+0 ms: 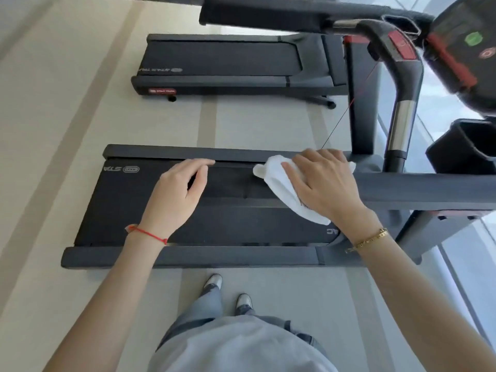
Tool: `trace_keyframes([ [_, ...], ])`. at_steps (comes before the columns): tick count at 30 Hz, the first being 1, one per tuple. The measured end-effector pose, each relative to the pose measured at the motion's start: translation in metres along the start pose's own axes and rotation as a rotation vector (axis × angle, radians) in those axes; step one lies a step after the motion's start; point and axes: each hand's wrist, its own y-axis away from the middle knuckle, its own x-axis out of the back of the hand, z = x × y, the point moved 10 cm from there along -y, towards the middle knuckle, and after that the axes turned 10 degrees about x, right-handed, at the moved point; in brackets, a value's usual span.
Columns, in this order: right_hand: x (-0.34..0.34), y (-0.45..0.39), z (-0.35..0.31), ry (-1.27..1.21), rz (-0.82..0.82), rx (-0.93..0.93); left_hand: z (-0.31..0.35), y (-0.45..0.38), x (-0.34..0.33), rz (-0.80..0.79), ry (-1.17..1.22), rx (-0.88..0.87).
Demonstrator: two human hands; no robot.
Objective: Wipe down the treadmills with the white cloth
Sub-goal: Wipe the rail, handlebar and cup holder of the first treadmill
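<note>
Below me the near treadmill [134, 205] stands on pale floor [53, 130]. I see my right hand [322, 181] pressing the white cloth [279, 183] on its belt, fingers spread; my left hand [177, 194] hovers, fingers relaxed together.

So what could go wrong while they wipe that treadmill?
The white cloth sits loosely under the flat right hand, so it might slip off or bunch up. A thin red cord hangs right above that hand and could snag. The left hand is bare, so it may smudge the nearer treadmill.
</note>
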Motion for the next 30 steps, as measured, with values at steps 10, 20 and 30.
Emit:
trace_keyframes([
  [10, -0.012, -0.013, -0.050, -0.020, -0.036, 0.247, -0.003, 0.002, 0.001, 0.019, 0.012, 0.050],
  [20, -0.019, -0.027, -0.093, -0.050, 0.004, 0.365, -0.012, -0.001, 0.002, -0.030, 0.097, 0.124],
  [30, -0.043, -0.060, -0.067, -0.264, -0.414, 0.240, -0.011, 0.004, 0.003, 0.037, 0.037, 0.128],
])
